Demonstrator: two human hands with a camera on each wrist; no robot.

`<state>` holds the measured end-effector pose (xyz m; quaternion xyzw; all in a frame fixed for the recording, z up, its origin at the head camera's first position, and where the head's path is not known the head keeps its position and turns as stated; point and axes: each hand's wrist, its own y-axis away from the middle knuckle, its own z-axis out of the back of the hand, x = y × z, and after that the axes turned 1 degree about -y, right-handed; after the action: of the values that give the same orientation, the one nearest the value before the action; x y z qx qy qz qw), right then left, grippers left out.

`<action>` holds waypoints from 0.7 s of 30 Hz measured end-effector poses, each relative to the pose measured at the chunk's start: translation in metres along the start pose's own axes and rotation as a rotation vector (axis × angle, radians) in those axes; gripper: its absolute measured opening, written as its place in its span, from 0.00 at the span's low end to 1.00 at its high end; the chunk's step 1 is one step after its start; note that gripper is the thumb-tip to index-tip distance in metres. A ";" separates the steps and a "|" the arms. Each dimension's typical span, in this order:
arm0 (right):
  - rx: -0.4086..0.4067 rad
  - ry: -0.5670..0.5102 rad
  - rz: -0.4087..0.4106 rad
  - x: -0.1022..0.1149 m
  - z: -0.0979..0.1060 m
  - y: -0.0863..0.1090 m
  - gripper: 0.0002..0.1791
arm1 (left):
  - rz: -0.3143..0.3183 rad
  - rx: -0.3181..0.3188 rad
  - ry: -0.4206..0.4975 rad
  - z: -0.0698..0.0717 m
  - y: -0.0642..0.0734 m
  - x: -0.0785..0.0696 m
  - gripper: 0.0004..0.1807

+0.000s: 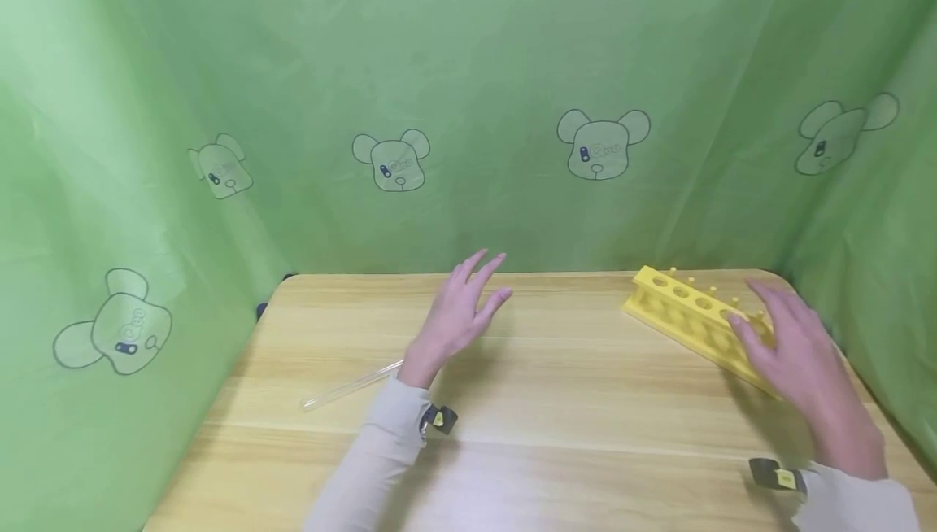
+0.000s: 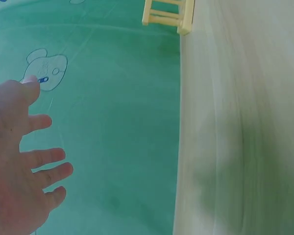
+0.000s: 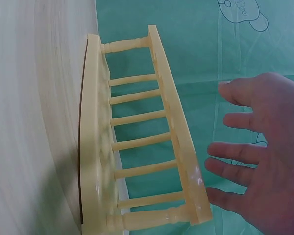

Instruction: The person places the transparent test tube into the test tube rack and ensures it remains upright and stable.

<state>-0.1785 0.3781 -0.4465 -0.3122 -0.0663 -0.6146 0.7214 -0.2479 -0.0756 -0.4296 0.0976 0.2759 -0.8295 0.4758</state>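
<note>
My hands over the desk

My right hand (image 1: 794,345), fingers spread, hovered by the yellow rack (image 1: 691,316); my left hand (image 1: 457,312) was spread too, holding nothing, glass tube (image 1: 351,385) behind it.

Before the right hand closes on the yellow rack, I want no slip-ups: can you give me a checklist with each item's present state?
1. Right hand holds nothing, fingers spread: ok.
2. Right hand gripping the yellow rack: not ok; it hovers over the rack's near end, and contact cannot be told.
3. Rack standing upright on the table, holes up: ok.
4. Rack holes free of tubes: ok in the visible holes; those under the hand cannot be told.
5. Left hand holds nothing and is away from the rack: ok.
6. Glass tube lying flat on the table, behind the left wrist: ok.
</note>
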 end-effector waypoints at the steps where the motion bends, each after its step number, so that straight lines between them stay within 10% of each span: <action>1: 0.001 -0.001 -0.008 0.000 0.000 0.001 0.37 | 0.000 0.006 0.003 -0.002 -0.001 -0.003 0.34; 21: 0.006 0.041 -0.046 -0.007 0.002 0.006 0.36 | -0.063 0.029 0.045 -0.042 -0.032 -0.035 0.33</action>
<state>-0.1737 0.3858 -0.4507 -0.2960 -0.0604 -0.6369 0.7093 -0.2605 -0.0141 -0.4375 0.1146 0.2775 -0.8455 0.4416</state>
